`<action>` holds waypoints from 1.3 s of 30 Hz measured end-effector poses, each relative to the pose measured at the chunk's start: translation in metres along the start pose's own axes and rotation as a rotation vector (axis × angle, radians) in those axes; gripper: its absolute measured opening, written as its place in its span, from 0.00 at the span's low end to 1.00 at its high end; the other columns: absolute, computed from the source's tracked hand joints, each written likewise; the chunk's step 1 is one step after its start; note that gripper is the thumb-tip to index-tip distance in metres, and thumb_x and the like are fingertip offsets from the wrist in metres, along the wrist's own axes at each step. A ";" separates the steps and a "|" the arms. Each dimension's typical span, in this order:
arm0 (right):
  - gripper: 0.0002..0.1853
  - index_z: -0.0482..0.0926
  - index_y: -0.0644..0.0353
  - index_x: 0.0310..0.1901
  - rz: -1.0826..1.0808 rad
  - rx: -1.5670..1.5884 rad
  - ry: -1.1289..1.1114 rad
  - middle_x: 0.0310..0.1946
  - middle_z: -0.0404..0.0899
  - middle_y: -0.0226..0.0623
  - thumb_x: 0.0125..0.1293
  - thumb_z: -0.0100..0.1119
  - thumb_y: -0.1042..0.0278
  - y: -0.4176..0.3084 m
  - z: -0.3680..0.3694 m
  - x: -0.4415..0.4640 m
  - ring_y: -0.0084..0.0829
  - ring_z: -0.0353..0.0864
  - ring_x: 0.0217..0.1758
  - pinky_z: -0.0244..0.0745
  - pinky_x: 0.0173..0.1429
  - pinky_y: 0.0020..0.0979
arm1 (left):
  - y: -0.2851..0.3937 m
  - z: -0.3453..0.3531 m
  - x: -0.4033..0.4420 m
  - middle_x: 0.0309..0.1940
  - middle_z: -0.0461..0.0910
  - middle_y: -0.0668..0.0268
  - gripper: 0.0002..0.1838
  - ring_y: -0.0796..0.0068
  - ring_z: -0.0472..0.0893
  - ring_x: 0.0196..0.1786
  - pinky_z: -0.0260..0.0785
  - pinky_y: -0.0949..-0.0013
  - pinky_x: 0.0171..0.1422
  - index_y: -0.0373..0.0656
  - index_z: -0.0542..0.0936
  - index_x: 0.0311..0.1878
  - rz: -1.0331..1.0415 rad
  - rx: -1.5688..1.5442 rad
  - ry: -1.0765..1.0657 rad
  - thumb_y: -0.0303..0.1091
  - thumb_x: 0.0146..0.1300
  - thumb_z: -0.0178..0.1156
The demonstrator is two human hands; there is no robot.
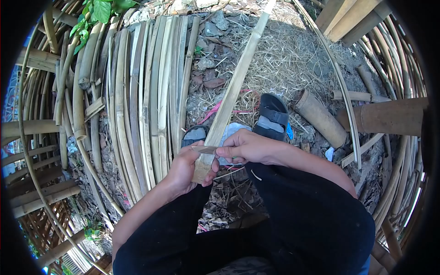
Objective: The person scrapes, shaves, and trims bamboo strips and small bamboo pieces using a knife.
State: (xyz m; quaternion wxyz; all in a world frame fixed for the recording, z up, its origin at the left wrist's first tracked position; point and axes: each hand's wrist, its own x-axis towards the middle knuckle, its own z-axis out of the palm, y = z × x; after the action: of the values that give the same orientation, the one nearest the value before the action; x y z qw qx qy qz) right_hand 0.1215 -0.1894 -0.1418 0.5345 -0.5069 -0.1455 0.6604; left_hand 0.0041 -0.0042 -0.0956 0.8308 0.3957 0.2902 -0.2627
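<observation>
A long split bamboo strip slants from between my knees up to the top of the head view. My left hand is wrapped round its near end, the thumb on top and fingertips showing on the far side. In my right hand is a knife, its handle mostly hidden by the fingers. The knife blade lies across the strip, close to my left thumb. A thin pale shaving rests on my dark trousers near the right knee.
Several split bamboo strips lie side by side at the left. Thick bamboo pieces lie at the right, near my sandalled right foot. Dry shavings cover the ground ahead. Bamboo fencing stands along both sides.
</observation>
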 end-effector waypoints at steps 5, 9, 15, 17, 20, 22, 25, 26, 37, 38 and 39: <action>0.21 0.81 0.62 0.27 -0.008 0.011 0.061 0.18 0.69 0.22 0.74 0.63 0.53 0.005 0.000 0.003 0.14 0.61 0.21 0.53 0.25 0.21 | -0.001 -0.001 0.001 0.28 0.78 0.57 0.18 0.70 0.74 0.21 0.66 0.69 0.21 0.35 0.74 0.47 0.007 -0.012 0.014 0.40 0.79 0.39; 0.22 0.81 0.61 0.26 -0.028 0.002 0.118 0.18 0.71 0.23 0.72 0.65 0.50 0.009 -0.001 0.004 0.14 0.62 0.20 0.53 0.24 0.21 | -0.002 -0.001 0.001 0.28 0.78 0.57 0.17 0.70 0.73 0.21 0.65 0.69 0.21 0.35 0.74 0.47 -0.008 -0.032 0.042 0.39 0.79 0.39; 0.22 0.77 0.58 0.29 0.018 0.109 0.356 0.18 0.66 0.21 0.75 0.59 0.49 -0.004 -0.022 -0.007 0.12 0.58 0.18 0.50 0.22 0.20 | -0.001 -0.006 -0.007 0.28 0.78 0.57 0.22 0.70 0.72 0.21 0.64 0.69 0.22 0.35 0.73 0.47 -0.035 -0.017 0.003 0.45 0.81 0.38; 0.21 0.75 0.57 0.31 0.016 0.123 0.426 0.18 0.65 0.20 0.76 0.56 0.48 0.004 -0.041 -0.008 0.11 0.58 0.17 0.49 0.21 0.19 | -0.002 -0.011 -0.010 0.28 0.78 0.57 0.24 0.70 0.73 0.21 0.65 0.68 0.22 0.34 0.74 0.48 -0.044 0.000 -0.010 0.48 0.82 0.36; 0.20 0.76 0.57 0.33 0.015 0.225 0.308 0.20 0.67 0.21 0.77 0.57 0.48 0.011 -0.041 -0.010 0.11 0.59 0.19 0.51 0.22 0.18 | 0.000 -0.013 -0.010 0.28 0.78 0.58 0.25 0.70 0.73 0.20 0.65 0.69 0.22 0.34 0.74 0.49 -0.081 -0.070 -0.025 0.47 0.82 0.36; 0.19 0.79 0.60 0.35 -0.025 0.086 0.064 0.24 0.70 0.23 0.77 0.57 0.52 0.005 -0.013 -0.008 0.13 0.61 0.22 0.56 0.26 0.19 | -0.002 -0.010 -0.008 0.28 0.78 0.58 0.25 0.71 0.73 0.20 0.65 0.69 0.22 0.34 0.74 0.49 -0.072 -0.071 -0.004 0.48 0.82 0.36; 0.18 0.80 0.61 0.36 0.014 0.002 -0.042 0.26 0.71 0.23 0.78 0.57 0.54 0.002 0.002 0.000 0.13 0.61 0.22 0.56 0.26 0.21 | -0.004 -0.009 -0.006 0.28 0.78 0.58 0.26 0.72 0.73 0.20 0.65 0.70 0.21 0.34 0.74 0.49 -0.060 -0.045 0.022 0.48 0.82 0.36; 0.19 0.80 0.61 0.34 0.018 0.117 -0.081 0.24 0.71 0.23 0.76 0.59 0.53 0.005 -0.005 0.003 0.13 0.61 0.22 0.55 0.26 0.21 | -0.004 -0.009 -0.006 0.28 0.78 0.59 0.26 0.72 0.73 0.20 0.64 0.70 0.21 0.34 0.74 0.49 -0.059 -0.021 0.022 0.49 0.82 0.35; 0.23 0.80 0.60 0.28 0.017 0.057 0.058 0.18 0.70 0.22 0.74 0.61 0.48 0.007 -0.014 0.010 0.14 0.62 0.20 0.54 0.25 0.22 | -0.004 -0.010 -0.006 0.25 0.76 0.61 0.28 0.73 0.70 0.18 0.61 0.71 0.21 0.34 0.76 0.46 -0.061 0.013 0.034 0.50 0.82 0.36; 0.23 0.80 0.60 0.27 0.004 0.038 0.076 0.18 0.70 0.22 0.73 0.62 0.48 0.009 -0.015 0.011 0.14 0.63 0.21 0.55 0.25 0.22 | -0.004 -0.010 -0.006 0.25 0.76 0.61 0.28 0.74 0.69 0.18 0.61 0.71 0.21 0.34 0.76 0.46 -0.064 0.008 0.034 0.50 0.82 0.36; 0.23 0.80 0.60 0.27 0.004 0.039 0.075 0.18 0.70 0.22 0.73 0.62 0.48 0.011 -0.016 0.013 0.14 0.63 0.21 0.55 0.25 0.22 | -0.004 -0.010 -0.007 0.25 0.76 0.61 0.28 0.74 0.69 0.18 0.61 0.71 0.21 0.34 0.76 0.46 -0.063 0.009 0.035 0.50 0.82 0.36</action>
State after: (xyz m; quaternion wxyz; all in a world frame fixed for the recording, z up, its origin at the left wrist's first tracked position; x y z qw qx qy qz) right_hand 0.1296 -0.1880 -0.1632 0.5481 -0.5212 -0.1116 0.6446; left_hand -0.0062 0.0033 -0.0982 0.8152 0.3944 0.3158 -0.2832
